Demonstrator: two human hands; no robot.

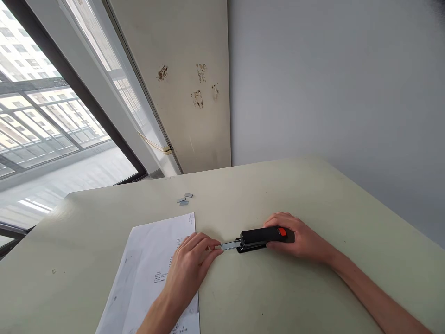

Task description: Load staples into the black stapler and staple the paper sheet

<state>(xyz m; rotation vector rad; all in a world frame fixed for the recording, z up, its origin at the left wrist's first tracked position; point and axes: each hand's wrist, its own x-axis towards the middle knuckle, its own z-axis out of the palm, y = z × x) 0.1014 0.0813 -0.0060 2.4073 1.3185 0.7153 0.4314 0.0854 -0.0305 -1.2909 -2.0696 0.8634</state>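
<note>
A black stapler with a red button lies on its base, its front end pointing left. My right hand is wrapped round its rear end. From the front of the stapler a metal staple tray sticks out to the left. My left hand pinches the outer tip of that tray between thumb and fingers, above the right edge of the printed paper. Whether staples sit in the tray I cannot tell.
Several small strips of staples lie beyond the paper on the pale green table. A grey wall stands behind the table on the right. Along the left side is a window.
</note>
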